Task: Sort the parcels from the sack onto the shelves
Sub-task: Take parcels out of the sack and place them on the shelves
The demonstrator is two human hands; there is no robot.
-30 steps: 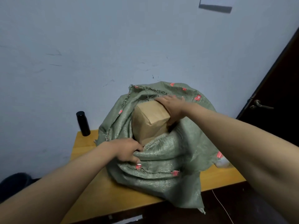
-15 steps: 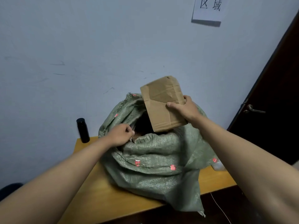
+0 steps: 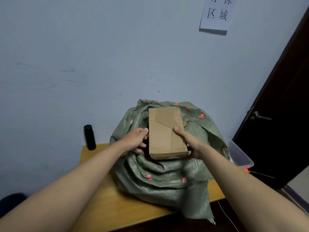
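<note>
Head view shows both our forearms reaching forward and converging over the bench (image 3: 107,208), a yellow wooden top. Our left hand (image 3: 135,141) grips the left edge of the flat brown cardboard parcel (image 3: 165,133), thumb on its top face and fingers curled beneath. Our right hand (image 3: 190,141) grips the right edge likewise, thumb laid on top, fingers hidden under the box. We hold the parcel just above the open mouth of the crumpled green woven sack (image 3: 163,178), which sits on the bench against the grey wall. The parcel's long axis runs away from us toward the wall, broad face up, near end lowest. A black cylindrical bottle (image 3: 89,137) stands upright left of the sack.
</note>
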